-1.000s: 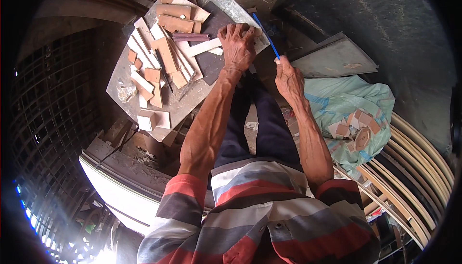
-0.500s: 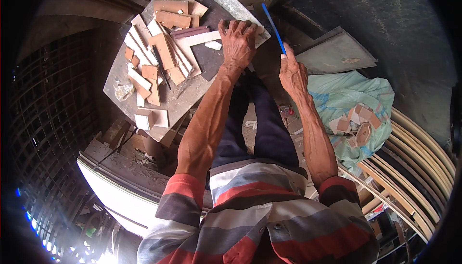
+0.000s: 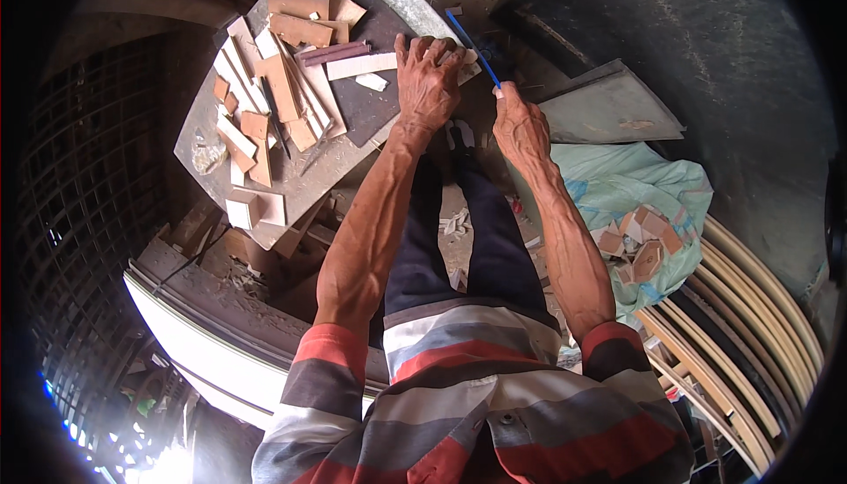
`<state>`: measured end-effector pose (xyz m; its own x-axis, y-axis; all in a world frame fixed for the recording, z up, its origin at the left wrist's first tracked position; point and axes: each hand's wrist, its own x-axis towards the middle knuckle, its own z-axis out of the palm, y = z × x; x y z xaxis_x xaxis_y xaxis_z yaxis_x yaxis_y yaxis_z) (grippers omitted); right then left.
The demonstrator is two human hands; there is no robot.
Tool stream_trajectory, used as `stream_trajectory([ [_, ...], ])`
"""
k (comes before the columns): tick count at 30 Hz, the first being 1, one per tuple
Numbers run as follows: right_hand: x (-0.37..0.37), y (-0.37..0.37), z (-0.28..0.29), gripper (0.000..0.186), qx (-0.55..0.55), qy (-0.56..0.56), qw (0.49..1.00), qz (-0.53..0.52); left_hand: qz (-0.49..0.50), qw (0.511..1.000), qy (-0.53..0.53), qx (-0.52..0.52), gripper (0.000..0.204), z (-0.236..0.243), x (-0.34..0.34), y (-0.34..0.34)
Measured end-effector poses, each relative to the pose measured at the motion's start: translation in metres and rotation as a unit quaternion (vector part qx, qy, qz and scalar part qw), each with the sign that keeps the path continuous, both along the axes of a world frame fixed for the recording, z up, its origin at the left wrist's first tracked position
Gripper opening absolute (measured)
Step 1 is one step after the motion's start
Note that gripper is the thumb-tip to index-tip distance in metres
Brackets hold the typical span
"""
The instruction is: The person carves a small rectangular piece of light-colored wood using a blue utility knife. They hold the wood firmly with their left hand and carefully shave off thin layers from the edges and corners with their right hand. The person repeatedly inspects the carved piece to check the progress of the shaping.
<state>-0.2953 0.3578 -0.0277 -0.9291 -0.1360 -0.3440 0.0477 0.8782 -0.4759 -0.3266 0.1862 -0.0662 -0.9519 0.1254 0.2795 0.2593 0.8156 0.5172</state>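
Observation:
My left hand is closed over a pale wooden strip, its fingers curled down on the strip near the right edge of the worktable. The strip's left part lies on a dark flat board. My right hand grips one end of a thin blue strip that looks like a hacksaw blade. The blade slants up and left, close to the right side of my left hand; whether it touches the wood I cannot tell. Beside the strip lie dark reddish sticks and a small white block.
Many wood offcuts cover the left of the worktable. A pale green sack with wood pieces on it lies to the right, near curved wooden strips. A large dark panel stands at the far right; a metal grille is at left.
My right hand with the blue blade has moved left, bringing the blade close to my left hand. My left hand keeps its hold on the wooden strip. The view has shifted slightly.

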Motion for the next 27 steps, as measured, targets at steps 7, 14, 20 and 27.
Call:
stream_trajectory([
  [7, -0.007, 0.009, 0.005, 0.019, -0.029, -0.021, 0.999, 0.024, 0.052, 0.998, -0.003, 0.042, 0.032, -0.001, 0.005, 0.010],
  [14, -0.012, 0.011, 0.008, 0.049, -0.045, -0.014, 0.997, 0.054, 0.113, 0.985, -0.014, 0.129, 0.025, 0.004, -0.001, 0.020],
  [20, -0.019, 0.010, 0.029, 0.070, -0.061, -0.036, 0.992, 0.102, 0.187, 0.972, 0.013, 0.143, 0.014, 0.000, -0.008, 0.029],
  [27, -0.010, 0.019, 0.035, 0.078, -0.044, -0.036, 0.991, 0.119, 0.201, 0.969, 0.009, 0.142, 0.015, 0.001, -0.013, 0.033],
])
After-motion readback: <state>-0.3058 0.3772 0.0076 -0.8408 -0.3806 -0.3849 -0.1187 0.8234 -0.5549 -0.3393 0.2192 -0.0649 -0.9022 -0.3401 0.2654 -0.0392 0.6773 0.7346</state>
